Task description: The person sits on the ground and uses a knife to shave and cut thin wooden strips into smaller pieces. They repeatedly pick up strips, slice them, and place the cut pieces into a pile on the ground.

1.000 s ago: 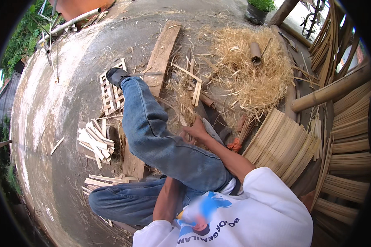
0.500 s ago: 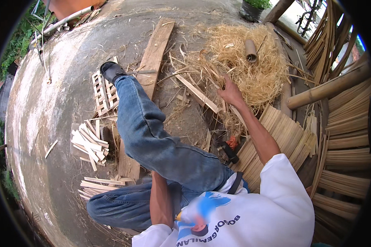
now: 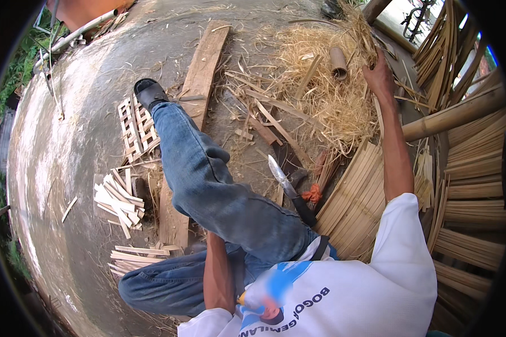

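Out at the far right, my right hand (image 3: 380, 76) is closed round a bunch of bamboo shavings (image 3: 361, 35), which rises beyond my fingers. Just left of it lies a wide pile of pale curly shavings (image 3: 298, 48) with a short brown tube (image 3: 338, 63) on top. My left forearm (image 3: 217, 275) passes under my raised leg, and the hand itself is hidden there. Beside my right thigh, a knife (image 3: 279, 175) with a dark handle lies next to an orange-red scrap (image 3: 312, 194). A row of flat bamboo strips (image 3: 354, 196) lies below my right arm.
A long wooden plank (image 3: 205, 70) runs beneath my outstretched leg. Left of that leg are a woven lattice piece (image 3: 135, 129) and a heap of short pale slats (image 3: 118, 199). A bamboo pole (image 3: 455, 112) juts in from the right, above stacked strip bundles (image 3: 472, 219).
My right hand has moved away and to the right, lifting a bunch of shavings off the pile. The knife blade now shows, and loose strips lie differently.
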Demonstrator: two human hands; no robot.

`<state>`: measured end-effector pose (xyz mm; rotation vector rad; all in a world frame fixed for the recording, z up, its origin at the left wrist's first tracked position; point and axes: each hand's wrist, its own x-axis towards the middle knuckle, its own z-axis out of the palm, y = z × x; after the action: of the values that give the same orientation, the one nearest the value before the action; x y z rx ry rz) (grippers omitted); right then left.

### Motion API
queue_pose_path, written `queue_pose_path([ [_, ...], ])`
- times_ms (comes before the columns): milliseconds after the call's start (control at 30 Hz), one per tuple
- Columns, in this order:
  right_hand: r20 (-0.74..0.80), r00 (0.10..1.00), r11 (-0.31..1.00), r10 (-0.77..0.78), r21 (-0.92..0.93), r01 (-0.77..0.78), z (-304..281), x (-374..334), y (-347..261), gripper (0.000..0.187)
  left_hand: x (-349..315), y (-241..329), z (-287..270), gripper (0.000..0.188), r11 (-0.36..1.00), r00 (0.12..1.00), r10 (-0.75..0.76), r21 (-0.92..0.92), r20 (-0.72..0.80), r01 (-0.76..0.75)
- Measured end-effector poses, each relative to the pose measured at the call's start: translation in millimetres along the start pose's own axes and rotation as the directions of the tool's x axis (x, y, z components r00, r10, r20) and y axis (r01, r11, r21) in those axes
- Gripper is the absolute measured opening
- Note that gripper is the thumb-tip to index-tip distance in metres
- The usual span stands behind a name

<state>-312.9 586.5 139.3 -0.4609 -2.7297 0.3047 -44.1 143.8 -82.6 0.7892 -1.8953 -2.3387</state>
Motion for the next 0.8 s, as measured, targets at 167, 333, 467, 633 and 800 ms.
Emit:
queue_pose_path([
  [167,0.005,0.998,0.996,0.067,-0.065,-0.067,29.3,58.9,49.3,0.085,64.1,79.2,9.3,0.062,0.966,0.965,0.231,0.149,-0.124,-0.212],
  [333,-0.085,0.969,0.915,0.233,-0.319,-0.248,143.2,96.7,156.7,0.088,169.1,153.9,44.6,0.061,0.927,0.931,0.333,0.234,-0.149,-0.295],
  [467,-0.068,0.944,0.932,-0.321,-0.198,0.303,142.7,25.7,45.8,0.053,226.2,198.1,47.1,0.06,0.903,0.909,0.355,0.332,-0.219,-0.272],
  [633,0.508,0.833,0.957,-0.22,-0.051,0.284,166.1,32.0,6.2,0.035,272.5,223.8,61.3,0.059,0.889,0.904,0.353,0.388,-0.24,-0.244],
  [800,0.307,0.906,0.853,-0.291,-0.346,0.391,224.9,60.5,34.7,0.037,292.7,231.6,58.9,0.057,0.873,0.893,0.363,0.432,-0.267,-0.226],
])
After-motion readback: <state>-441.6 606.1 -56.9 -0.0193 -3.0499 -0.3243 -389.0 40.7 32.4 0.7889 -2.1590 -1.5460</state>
